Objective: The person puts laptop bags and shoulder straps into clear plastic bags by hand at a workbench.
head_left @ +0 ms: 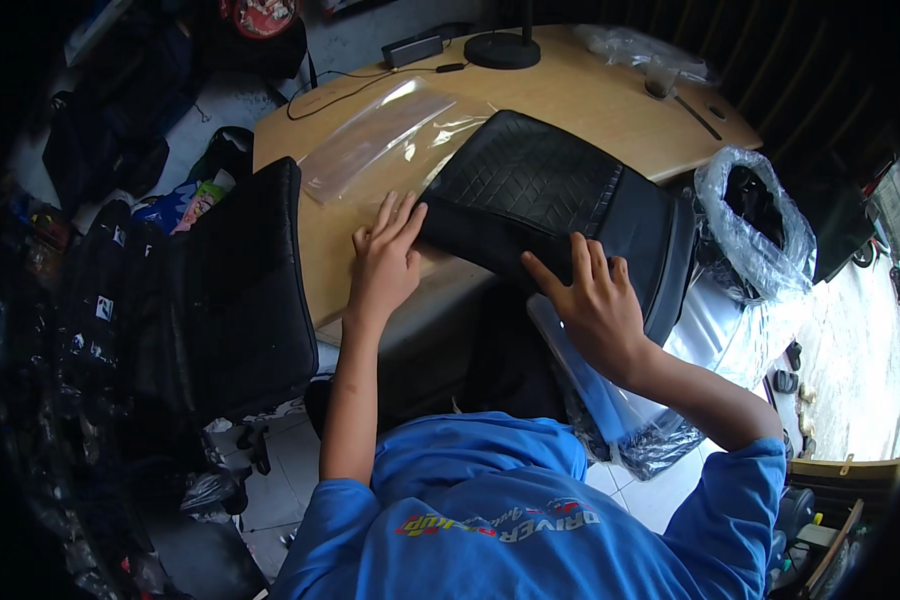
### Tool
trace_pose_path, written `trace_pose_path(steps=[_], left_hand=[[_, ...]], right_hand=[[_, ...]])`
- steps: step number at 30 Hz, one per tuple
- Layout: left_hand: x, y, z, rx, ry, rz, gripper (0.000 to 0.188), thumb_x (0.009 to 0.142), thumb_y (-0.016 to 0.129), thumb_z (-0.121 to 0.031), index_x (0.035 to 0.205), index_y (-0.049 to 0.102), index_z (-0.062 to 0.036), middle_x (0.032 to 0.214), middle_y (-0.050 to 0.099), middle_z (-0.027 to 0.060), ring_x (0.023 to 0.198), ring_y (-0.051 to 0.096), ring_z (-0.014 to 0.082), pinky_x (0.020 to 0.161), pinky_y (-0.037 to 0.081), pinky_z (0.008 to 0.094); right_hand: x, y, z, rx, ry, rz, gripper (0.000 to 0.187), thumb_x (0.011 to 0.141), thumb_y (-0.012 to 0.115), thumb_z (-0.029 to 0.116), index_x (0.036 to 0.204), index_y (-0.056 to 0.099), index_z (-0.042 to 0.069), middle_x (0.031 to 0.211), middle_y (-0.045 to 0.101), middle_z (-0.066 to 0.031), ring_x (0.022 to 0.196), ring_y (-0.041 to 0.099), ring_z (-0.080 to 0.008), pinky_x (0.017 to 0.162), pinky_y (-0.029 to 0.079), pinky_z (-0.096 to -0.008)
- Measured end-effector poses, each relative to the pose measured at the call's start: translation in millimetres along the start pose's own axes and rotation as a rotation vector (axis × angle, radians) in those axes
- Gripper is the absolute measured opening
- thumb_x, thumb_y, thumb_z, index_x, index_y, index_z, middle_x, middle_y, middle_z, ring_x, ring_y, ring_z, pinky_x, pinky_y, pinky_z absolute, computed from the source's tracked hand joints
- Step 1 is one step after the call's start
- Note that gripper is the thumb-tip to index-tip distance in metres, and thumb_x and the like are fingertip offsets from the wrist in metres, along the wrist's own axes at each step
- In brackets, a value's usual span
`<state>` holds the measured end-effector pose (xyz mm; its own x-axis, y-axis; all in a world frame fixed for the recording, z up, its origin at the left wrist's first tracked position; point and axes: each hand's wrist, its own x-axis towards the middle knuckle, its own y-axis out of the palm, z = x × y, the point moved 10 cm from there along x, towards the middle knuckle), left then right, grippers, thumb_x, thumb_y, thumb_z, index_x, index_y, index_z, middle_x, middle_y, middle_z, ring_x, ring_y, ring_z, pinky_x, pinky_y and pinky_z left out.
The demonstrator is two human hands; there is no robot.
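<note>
A black bag-like piece (540, 170) with an embossed zigzag panel lies tilted across the near edge of the wooden table (570, 80). At its left corner, my left hand (385, 262) rests with the fingers stretched out and the fingertips touching the dark edge. My right hand (602, 312) lies on its near side, fingers spread and thumb apart. What is under the piece is hidden. Just beyond my left hand, a flat clear plastic sleeve (378, 135) lies on the tabletop.
Black padded pieces (245, 290) stand stacked at the left. On the right is an open clear plastic bag (755, 215) with black contents, above more plastic sheeting (705, 335). A black round base (502, 50), a power adapter (412, 50) and a small cup (660, 78) occupy the table's far side.
</note>
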<state>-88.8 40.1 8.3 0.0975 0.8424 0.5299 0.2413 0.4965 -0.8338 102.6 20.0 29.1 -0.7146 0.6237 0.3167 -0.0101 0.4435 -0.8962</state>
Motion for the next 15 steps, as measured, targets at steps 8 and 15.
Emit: trace_pose_path(steps=[8,15], left_hand=[[-0.5,18.8,0.5,-0.063,0.007,0.042,0.055,0.076,0.047,0.003,0.131,0.044,0.0038,0.14,0.04,0.0189,0.132,0.036,0.0296,0.105,0.026,0.0419],[-2.6,-10.9,13.3,-0.217,-0.173,-0.303,0.053,0.078,0.043,0.004,0.13,0.045,0.0061,0.135,0.046,0.0212,0.127,0.043,0.0304,0.103,0.031,0.0332]], right_hand=[[8.0,-0.6,11.3,0.053,0.035,-0.078,0.049,0.084,0.049,0.016,0.133,0.05,0.021,0.119,0.049,-0.0299,0.109,0.051,-0.0375,0.09,0.043,-0.0529],[16.0,5.6,26.1,0.072,0.046,-0.122,0.049,0.083,0.051,0.016,0.131,0.051,0.017,0.127,0.044,-0.0325,0.118,0.045,-0.0439,0.095,0.037,-0.0588]])
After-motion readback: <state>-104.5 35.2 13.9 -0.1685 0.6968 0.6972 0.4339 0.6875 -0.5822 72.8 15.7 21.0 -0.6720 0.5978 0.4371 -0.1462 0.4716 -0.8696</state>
